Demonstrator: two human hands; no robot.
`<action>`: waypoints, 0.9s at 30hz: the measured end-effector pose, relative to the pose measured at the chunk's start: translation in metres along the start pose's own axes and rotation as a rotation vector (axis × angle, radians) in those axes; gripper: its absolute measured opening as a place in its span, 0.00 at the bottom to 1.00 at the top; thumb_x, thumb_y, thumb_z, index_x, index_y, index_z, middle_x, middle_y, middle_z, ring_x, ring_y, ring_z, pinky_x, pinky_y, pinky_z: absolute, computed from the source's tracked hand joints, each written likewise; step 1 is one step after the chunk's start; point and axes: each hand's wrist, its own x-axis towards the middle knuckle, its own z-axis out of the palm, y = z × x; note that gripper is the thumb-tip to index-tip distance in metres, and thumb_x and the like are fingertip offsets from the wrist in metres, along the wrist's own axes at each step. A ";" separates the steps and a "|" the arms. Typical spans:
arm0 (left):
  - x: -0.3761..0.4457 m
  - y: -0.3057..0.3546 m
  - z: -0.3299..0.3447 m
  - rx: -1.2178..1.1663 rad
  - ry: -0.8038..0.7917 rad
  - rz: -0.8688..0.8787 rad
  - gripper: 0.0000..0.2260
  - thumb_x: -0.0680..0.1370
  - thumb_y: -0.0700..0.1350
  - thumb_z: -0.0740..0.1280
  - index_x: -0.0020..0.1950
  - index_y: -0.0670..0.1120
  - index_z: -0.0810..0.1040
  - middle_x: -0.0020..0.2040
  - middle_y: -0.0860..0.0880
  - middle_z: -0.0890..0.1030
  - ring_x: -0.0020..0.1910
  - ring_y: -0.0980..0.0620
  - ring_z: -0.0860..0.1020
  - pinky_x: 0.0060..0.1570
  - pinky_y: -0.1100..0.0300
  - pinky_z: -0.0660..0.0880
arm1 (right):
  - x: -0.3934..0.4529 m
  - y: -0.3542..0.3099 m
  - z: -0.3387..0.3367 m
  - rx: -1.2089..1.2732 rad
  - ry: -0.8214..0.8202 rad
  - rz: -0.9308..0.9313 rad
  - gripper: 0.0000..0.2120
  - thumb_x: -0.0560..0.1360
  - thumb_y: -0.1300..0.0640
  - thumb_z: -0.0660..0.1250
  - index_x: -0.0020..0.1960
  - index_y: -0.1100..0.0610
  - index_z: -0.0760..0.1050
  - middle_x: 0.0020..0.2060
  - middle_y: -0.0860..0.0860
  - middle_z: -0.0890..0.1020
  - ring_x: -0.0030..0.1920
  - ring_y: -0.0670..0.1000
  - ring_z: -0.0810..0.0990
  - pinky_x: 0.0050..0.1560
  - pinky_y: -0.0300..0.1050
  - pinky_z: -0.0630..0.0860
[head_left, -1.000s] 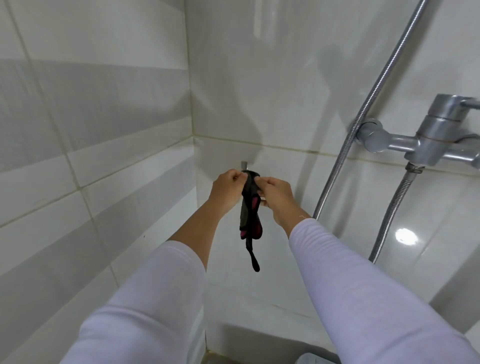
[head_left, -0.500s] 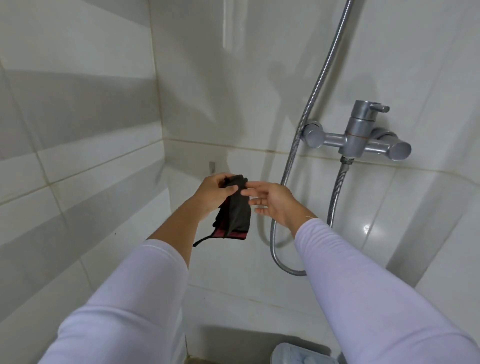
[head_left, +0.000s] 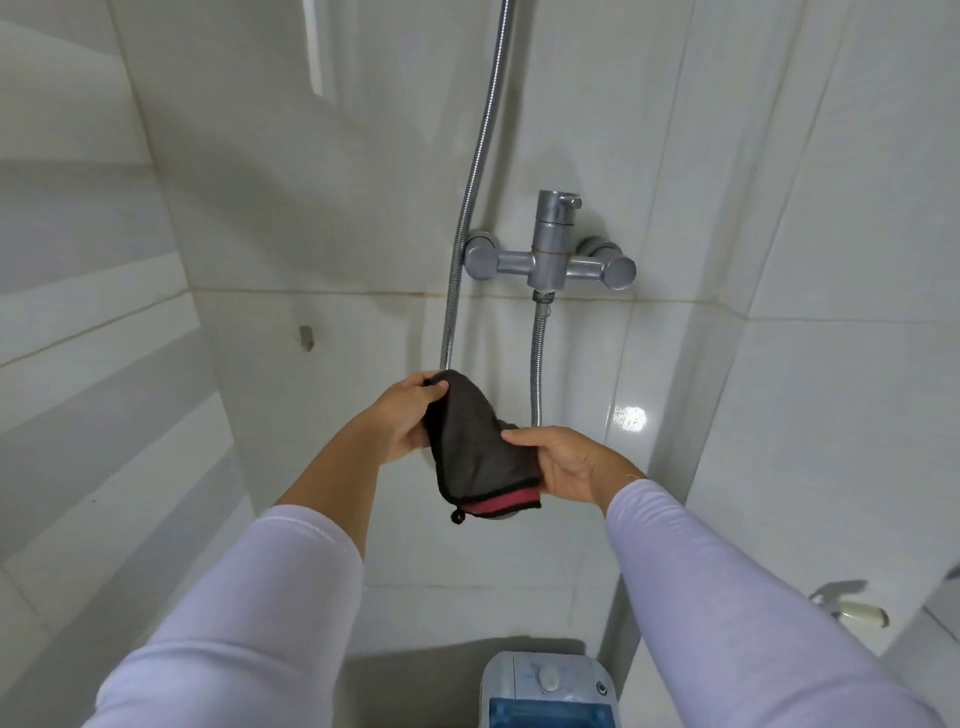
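A dark grey cloth (head_left: 475, 447) with a black edge and a red band along its lower hem hangs between both hands in front of the tiled wall. My left hand (head_left: 402, 415) grips its upper left corner, fingers curled over the edge. My right hand (head_left: 563, 465) holds its right side, thumb on top of the fabric. A short black loop dangles from the cloth's lower left corner. A small metal wall hook (head_left: 306, 336) sits bare up and to the left of the hands.
A chrome shower mixer tap (head_left: 550, 260) is fixed to the wall above the hands, with two metal hoses (head_left: 470, 208) running up and down from it. A white and blue appliance (head_left: 548, 691) stands below. A white handle (head_left: 857, 613) sticks out at the lower right.
The cloth came off the wall hook and moved right and down. My right hand, open half a second ago, now holds the cloth's right side. The view shifted right toward the tap.
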 end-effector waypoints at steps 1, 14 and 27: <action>0.002 -0.006 0.007 -0.004 -0.015 -0.066 0.15 0.83 0.45 0.56 0.67 0.43 0.70 0.63 0.42 0.77 0.58 0.44 0.78 0.55 0.47 0.77 | -0.004 -0.001 -0.005 0.011 0.026 -0.012 0.14 0.76 0.57 0.63 0.61 0.57 0.75 0.54 0.54 0.81 0.55 0.54 0.79 0.58 0.49 0.75; 0.033 -0.048 0.077 0.434 -0.348 -0.218 0.30 0.68 0.32 0.75 0.67 0.46 0.72 0.65 0.44 0.75 0.60 0.47 0.78 0.62 0.54 0.75 | -0.043 0.015 -0.074 -0.060 0.378 -0.040 0.18 0.72 0.66 0.69 0.59 0.56 0.70 0.53 0.56 0.79 0.50 0.53 0.80 0.53 0.49 0.79; 0.052 -0.166 0.117 1.118 -0.371 -0.088 0.17 0.72 0.50 0.73 0.58 0.47 0.81 0.52 0.50 0.79 0.51 0.52 0.75 0.47 0.62 0.71 | -0.047 0.135 -0.133 -0.670 0.396 0.275 0.17 0.70 0.58 0.72 0.57 0.61 0.76 0.51 0.53 0.77 0.52 0.53 0.76 0.51 0.43 0.76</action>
